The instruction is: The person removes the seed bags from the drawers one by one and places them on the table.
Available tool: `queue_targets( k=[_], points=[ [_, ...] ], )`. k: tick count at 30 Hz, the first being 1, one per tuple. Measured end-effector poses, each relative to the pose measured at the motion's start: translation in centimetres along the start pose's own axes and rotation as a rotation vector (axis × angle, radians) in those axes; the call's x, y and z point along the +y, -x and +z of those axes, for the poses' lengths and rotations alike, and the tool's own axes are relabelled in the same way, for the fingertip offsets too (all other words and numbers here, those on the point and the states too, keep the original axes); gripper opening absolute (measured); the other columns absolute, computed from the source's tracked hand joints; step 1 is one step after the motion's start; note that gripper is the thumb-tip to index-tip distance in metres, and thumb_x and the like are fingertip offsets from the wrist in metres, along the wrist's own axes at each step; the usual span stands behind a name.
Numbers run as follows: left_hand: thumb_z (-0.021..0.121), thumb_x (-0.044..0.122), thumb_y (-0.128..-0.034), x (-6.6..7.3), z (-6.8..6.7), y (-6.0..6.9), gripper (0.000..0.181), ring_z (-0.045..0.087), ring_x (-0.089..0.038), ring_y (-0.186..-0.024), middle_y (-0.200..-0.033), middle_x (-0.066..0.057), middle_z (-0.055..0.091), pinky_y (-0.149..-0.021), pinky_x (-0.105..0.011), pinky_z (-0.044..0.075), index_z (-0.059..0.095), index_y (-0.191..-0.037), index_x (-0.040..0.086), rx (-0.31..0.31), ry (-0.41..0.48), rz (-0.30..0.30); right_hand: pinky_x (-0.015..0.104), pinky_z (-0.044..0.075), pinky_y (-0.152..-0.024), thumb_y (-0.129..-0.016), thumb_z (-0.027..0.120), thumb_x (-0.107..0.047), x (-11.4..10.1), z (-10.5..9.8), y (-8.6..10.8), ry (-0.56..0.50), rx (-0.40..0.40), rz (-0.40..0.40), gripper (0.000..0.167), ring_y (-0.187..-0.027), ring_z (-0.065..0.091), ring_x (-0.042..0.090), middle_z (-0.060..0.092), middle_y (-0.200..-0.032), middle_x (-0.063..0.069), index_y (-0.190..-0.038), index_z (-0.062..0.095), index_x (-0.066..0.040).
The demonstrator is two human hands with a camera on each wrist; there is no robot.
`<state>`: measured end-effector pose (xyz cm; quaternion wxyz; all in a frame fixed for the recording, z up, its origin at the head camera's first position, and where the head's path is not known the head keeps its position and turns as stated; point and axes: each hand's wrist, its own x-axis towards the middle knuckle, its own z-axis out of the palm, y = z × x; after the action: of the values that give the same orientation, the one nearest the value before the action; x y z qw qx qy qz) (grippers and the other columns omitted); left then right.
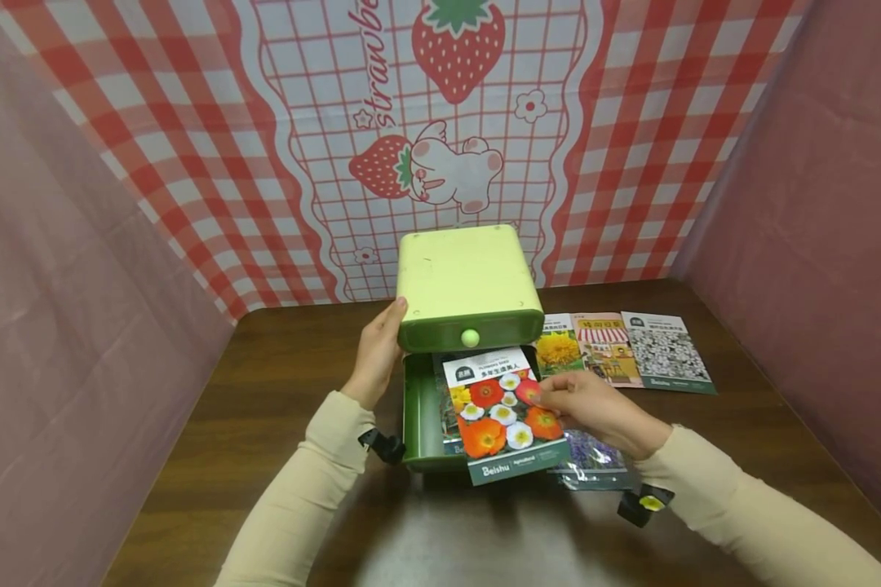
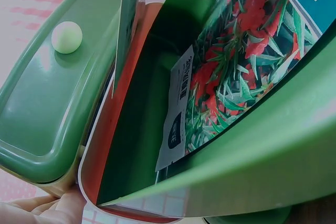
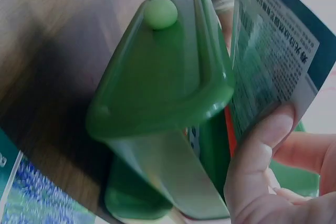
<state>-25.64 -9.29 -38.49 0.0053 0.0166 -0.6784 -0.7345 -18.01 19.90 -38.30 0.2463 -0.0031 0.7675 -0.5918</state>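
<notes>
A small yellow-green desktop cabinet [image 1: 468, 273] has a green upper drawer [image 1: 440, 333] with a round knob, pushed in. Below it the green lower drawer [image 1: 415, 412] is pulled out. My left hand [image 1: 374, 355] rests against the cabinet's left side near the front corner. My right hand [image 1: 595, 408] pinches a flower seed packet [image 1: 502, 424] by its right edge, thumb on the printed back in the right wrist view. This packet, showing orange, red and white poppies, is held tilted above the lower drawer. Inside that drawer lies another seed packet [image 2: 247, 61] with red flowers.
Right of the cabinet, a yellow-flower packet [image 1: 560, 350], a shop-picture packet [image 1: 606, 346] and a white-flower packet [image 1: 668, 350] lie side by side on the brown table [image 1: 264, 473]. A purple-flower packet [image 1: 595, 458] lies nearer, under my right hand. A strawberry-patterned cloth [image 1: 308, 98] hangs behind.
</notes>
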Motion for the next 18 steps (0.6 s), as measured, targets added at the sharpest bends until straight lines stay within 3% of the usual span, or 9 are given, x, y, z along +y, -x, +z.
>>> queue_targets(
  k=[4,11,18],
  points=[
    [0.05,0.05,-0.099,0.0,-0.1,0.0,0.06,0.06,-0.011,-0.104,-0.145,-0.003,0.053,-0.082,-0.021,0.052,0.048,-0.146,0.013,-0.005,-0.008,0.002,0.029,0.06,-0.073,-0.098,0.059,-0.02,0.5,-1.2,1.0,0.006,-0.002,-0.003,0.03,-0.083,0.066,0.014,0.067,-0.098,0.006,-0.114,0.059,0.006],
    [0.05,0.051,-0.0988,0.0,-0.1,0.0,0.061,0.057,-0.016,-0.116,-0.148,-0.002,0.05,-0.094,-0.029,0.051,0.046,-0.147,0.013,-0.013,-0.007,0.001,0.027,0.058,-0.069,-0.098,0.059,-0.021,1.8,-3.9,2.8,0.069,-0.005,-0.033,0.033,-0.078,0.064,0.01,0.067,-0.088,-0.003,-0.116,0.058,0.006],
    [0.051,0.051,-0.0985,0.0,-0.1,0.0,0.061,0.057,-0.017,-0.116,-0.148,-0.003,0.05,-0.098,-0.031,0.05,0.047,-0.146,0.013,-0.009,0.0,-0.006,0.033,0.061,-0.074,-0.1,0.057,-0.025,3.5,-6.8,4.3,-0.014,-0.011,-0.057,0.035,-0.085,0.07,0.013,0.07,-0.098,-0.002,-0.121,0.055,0.004]
  ],
)
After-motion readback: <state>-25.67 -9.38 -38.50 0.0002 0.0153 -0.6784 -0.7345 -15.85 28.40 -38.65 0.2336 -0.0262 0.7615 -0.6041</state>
